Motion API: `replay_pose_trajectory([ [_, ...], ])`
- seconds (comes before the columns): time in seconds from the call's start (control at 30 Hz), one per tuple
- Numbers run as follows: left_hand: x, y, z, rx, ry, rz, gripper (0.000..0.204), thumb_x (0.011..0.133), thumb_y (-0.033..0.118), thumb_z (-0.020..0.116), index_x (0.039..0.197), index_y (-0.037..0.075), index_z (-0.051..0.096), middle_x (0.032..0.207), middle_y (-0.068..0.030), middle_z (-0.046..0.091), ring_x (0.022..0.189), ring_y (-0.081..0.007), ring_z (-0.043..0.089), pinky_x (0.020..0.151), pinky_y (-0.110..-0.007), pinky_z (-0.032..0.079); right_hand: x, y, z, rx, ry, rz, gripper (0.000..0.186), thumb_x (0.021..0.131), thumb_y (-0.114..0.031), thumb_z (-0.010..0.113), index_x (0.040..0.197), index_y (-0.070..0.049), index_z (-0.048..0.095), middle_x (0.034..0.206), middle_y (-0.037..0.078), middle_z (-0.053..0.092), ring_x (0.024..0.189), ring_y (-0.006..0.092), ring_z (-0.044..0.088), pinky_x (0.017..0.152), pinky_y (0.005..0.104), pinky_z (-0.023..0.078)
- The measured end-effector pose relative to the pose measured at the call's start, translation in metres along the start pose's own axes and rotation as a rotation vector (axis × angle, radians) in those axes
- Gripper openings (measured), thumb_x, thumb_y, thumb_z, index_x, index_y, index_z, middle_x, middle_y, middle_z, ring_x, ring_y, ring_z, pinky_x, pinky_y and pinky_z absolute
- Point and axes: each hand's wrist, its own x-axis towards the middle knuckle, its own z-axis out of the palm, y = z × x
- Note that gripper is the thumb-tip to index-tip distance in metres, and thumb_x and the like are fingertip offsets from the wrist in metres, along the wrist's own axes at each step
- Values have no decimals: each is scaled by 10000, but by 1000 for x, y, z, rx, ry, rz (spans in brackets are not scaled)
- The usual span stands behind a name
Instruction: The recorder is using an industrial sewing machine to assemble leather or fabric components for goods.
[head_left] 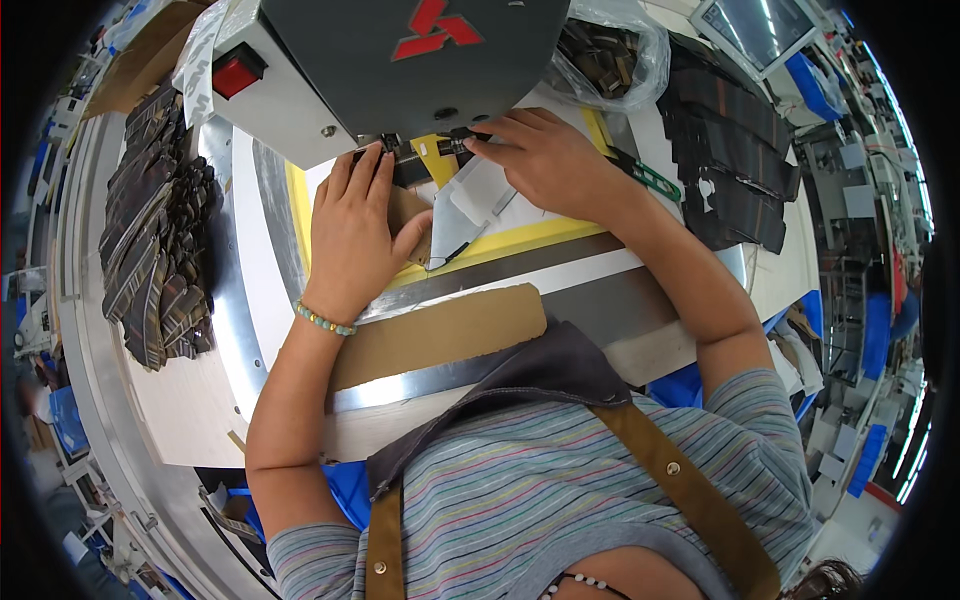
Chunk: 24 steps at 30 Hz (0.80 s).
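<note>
My left hand lies with its fingers stretched forward under the grey sewing machine head. Its thumb rests near a brown flat piece. Fingers of my right hand close around a small black part beneath the machine's front edge. Between the two hands are a yellow strip and a translucent plastic sheet with a dark lower tip. What lies under my left fingertips is mostly hidden by the hand and the machine.
Striped dark fabric pieces are heaped at left; another stack stands at right. A clear bag of brown pieces is behind. A green-handled cutter lies right of my hand. A brown cardboard strip lies near me.
</note>
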Motion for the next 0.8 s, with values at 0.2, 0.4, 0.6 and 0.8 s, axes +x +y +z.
replay_pose_trajectory([
  [0.2,-1,0,-2,14,-31,4,950,878,612,766,1468,-113,600,1574,-253,570,1481,-455,474,1237,-526,369,0,2,3,1,-4,5,434,854,-63,726,1286,-58,760,1379,93,685,1232,284,678,1070,424,554],
  [0.4,-1,2,-5,-23,-90,-34,1042,892,672,723,1569,-92,511,1559,-300,559,1559,-470,391,1255,-546,339,0,0,1,-4,-16,12,445,867,-64,725,1311,-58,752,1399,97,678,1258,285,665,1074,423,550],
  [0.6,-1,4,-1,-28,-41,-26,1178,841,826,681,1472,-163,574,1573,-315,549,1515,-475,433,1272,-551,308,-1,0,1,27,-2,20,454,870,-67,731,1323,-53,745,1415,97,669,1266,292,659,1087,431,547],
  [0.8,-1,5,-1,-16,-41,-22,1169,823,789,734,1481,-161,559,1578,-323,537,1517,-473,427,1275,-547,305,-1,0,-1,2,-7,16,455,869,-63,728,1324,-47,743,1402,98,672,1266,293,658,1092,435,542],
])
